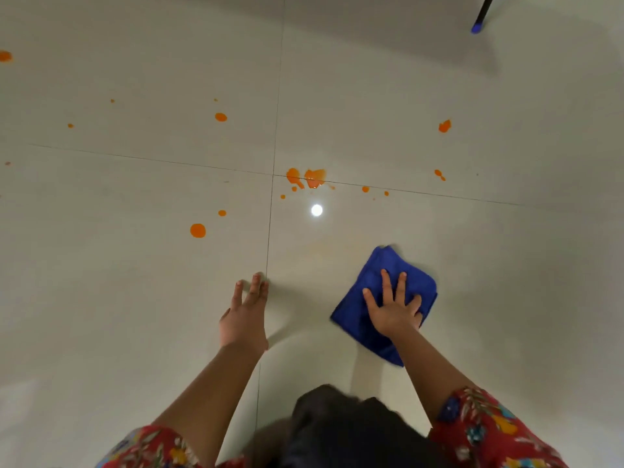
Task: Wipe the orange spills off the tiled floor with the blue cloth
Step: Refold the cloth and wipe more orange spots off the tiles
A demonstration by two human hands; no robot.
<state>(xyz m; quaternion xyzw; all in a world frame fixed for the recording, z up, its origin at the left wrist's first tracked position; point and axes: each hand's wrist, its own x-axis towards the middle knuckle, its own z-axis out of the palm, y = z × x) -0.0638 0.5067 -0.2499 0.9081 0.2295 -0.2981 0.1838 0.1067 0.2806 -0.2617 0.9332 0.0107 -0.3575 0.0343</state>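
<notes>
A folded blue cloth (371, 278) lies flat on the pale tiled floor (135, 298). My right hand (393, 307) presses down on it with fingers spread and straight. My left hand (244, 319) rests flat on the bare tile to the left, fingers straight, holding nothing. Ahead of the cloth, the largest orange spill (306, 177) sits on the tile joint. A round orange drop (198, 230) lies left of it, and smaller drops (221, 117) are scattered farther out, with one splash (444, 126) at the right. A faint orange smear (320, 251) shows just ahead of the cloth.
A dark pole with a blue tip (478, 24) stands at the top right. A bright lamp reflection (316, 210) glints on the tile below the big spill. Grout lines cross near the spill. My red flowered sleeves fill the bottom corners.
</notes>
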